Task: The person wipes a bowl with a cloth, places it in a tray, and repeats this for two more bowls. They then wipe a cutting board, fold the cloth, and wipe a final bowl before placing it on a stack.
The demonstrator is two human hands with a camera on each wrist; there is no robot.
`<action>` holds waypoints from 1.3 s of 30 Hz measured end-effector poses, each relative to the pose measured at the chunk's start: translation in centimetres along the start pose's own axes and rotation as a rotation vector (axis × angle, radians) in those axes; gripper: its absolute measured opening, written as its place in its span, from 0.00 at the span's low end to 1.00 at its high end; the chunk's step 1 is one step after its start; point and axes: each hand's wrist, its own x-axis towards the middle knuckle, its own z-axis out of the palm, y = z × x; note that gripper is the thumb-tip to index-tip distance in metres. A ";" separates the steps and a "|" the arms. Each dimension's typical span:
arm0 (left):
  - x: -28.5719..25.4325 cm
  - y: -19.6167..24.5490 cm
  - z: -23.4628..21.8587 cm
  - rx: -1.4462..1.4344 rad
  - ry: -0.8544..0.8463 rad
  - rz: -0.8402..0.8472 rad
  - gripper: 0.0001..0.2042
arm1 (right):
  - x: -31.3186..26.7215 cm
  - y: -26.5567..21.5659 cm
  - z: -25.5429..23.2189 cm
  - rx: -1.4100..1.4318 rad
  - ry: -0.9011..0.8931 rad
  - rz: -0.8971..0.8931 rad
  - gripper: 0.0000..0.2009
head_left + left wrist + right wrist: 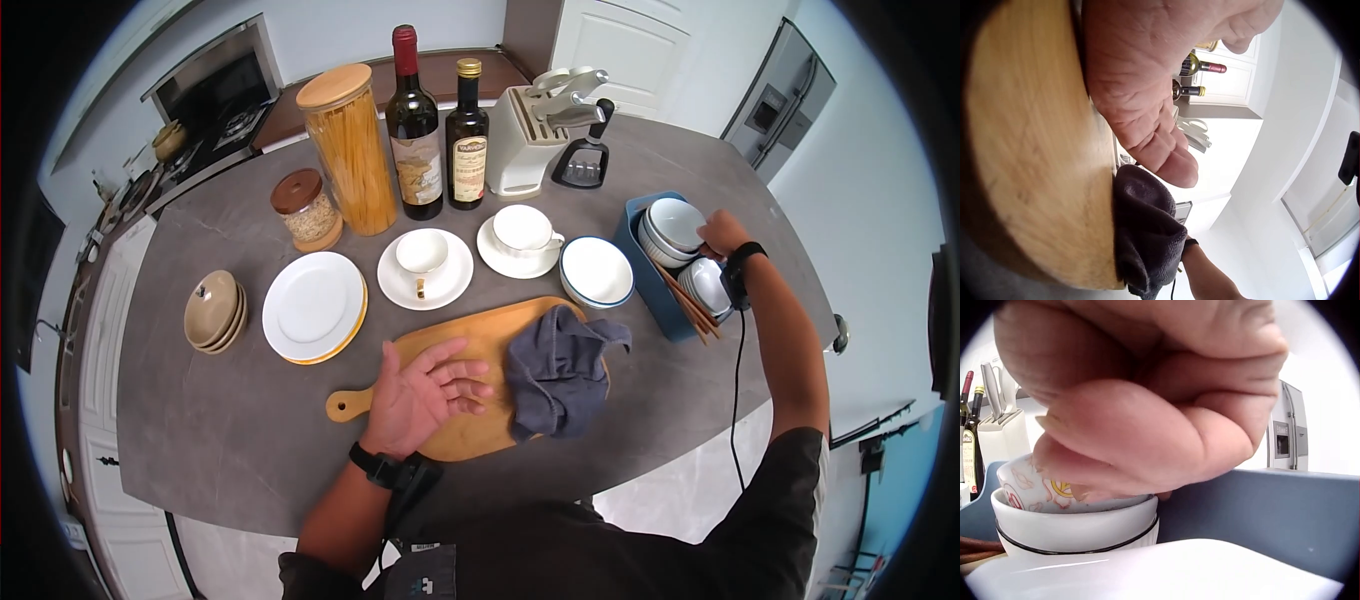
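Observation:
At the right, my right hand (724,234) is at the rim of the top bowl (676,224) in a stack inside a blue bin (652,290). The right wrist view shows its curled fingers gripping this patterned bowl (1029,487), which tilts in a white bowl (1079,528) with a dark line. Part of its rim is hidden behind the fingers. My left hand (423,395) lies palm up over the wooden cutting board (470,335), fingers loosely spread and holding nothing. A crumpled grey cloth (562,370) sits on the board, right of that hand.
Smaller bowls (706,287) and wooden chopsticks (684,298) share the bin. Left of it stand a blue-rimmed bowl (597,268) and two cups on saucers. White plates (314,305) and beige bowls (213,312) are farther left. Bottles (415,150) and a knife block (522,140) line the back.

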 end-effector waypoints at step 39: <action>-0.1 -0.1 0.3 0.133 0.010 0.004 0.48 | -5.2 -4.4 1.7 -0.417 -0.075 -0.655 0.14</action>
